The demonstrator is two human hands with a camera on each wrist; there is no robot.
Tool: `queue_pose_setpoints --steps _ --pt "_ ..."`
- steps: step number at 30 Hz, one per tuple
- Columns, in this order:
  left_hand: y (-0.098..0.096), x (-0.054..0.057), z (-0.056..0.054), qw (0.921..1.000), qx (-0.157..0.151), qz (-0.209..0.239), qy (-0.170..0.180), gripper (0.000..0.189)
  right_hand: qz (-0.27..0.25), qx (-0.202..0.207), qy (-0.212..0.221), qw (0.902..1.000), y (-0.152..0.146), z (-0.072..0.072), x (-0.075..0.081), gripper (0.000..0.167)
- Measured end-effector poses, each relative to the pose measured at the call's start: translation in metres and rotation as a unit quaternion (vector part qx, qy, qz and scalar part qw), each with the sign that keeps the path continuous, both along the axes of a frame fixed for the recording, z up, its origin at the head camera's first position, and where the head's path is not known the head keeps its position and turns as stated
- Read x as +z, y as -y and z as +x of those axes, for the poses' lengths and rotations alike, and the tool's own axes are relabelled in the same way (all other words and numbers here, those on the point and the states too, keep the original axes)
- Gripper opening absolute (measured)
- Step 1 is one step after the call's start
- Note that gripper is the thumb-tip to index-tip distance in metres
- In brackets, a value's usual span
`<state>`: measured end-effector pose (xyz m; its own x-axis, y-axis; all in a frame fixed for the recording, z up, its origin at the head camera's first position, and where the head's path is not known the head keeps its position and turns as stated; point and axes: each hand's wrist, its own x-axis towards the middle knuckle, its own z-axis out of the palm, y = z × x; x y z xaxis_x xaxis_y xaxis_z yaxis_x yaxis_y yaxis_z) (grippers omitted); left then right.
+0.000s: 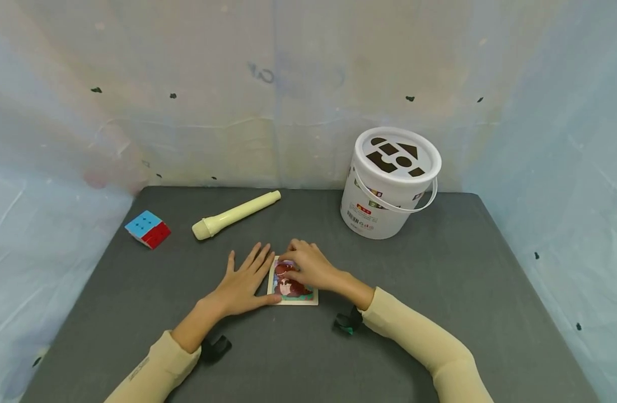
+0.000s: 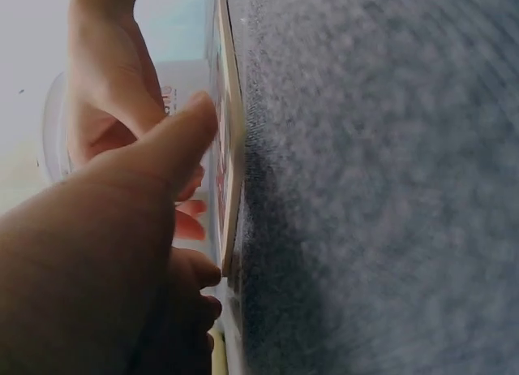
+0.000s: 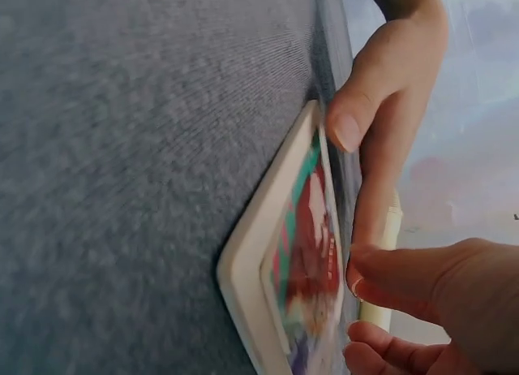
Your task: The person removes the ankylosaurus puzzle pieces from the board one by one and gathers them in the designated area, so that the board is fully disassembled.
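A small square wooden board [image 1: 290,289] with a red-brown dinosaur picture and a pale rim lies flat on the grey table. My left hand [image 1: 244,288] is spread at its left side, thumb on the lower left corner and fingers along the left edge. Above the picture's upper right part, my right hand [image 1: 311,266] has bent fingers, with the thumb apart from them. In the right wrist view, the thumb and fingertips of my right hand [image 3: 422,294] hover close over the board [image 3: 312,237], with no piece visible between them. Whether they touch it cannot be made out.
A white lidded bucket [image 1: 371,218] with shape cutouts and a handle stands at the back right. A pale yellow microphone-shaped stick [image 1: 238,214] lies behind my left hand. A blue-and-red puzzle cube [image 1: 148,229] sits at the far left. Plastic sheeting [image 1: 308,101] surrounds the table [image 1: 439,280].
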<state>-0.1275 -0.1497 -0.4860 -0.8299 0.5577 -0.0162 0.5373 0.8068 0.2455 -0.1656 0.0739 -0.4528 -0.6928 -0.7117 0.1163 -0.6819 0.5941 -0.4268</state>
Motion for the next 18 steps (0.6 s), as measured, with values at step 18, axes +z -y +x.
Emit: queue_pose_setpoints --steps 18 --pt "0.003 -0.007 0.001 0.9981 0.017 0.033 0.048 0.094 -0.001 -0.046 0.084 0.9954 0.013 0.002 -0.007 0.04"
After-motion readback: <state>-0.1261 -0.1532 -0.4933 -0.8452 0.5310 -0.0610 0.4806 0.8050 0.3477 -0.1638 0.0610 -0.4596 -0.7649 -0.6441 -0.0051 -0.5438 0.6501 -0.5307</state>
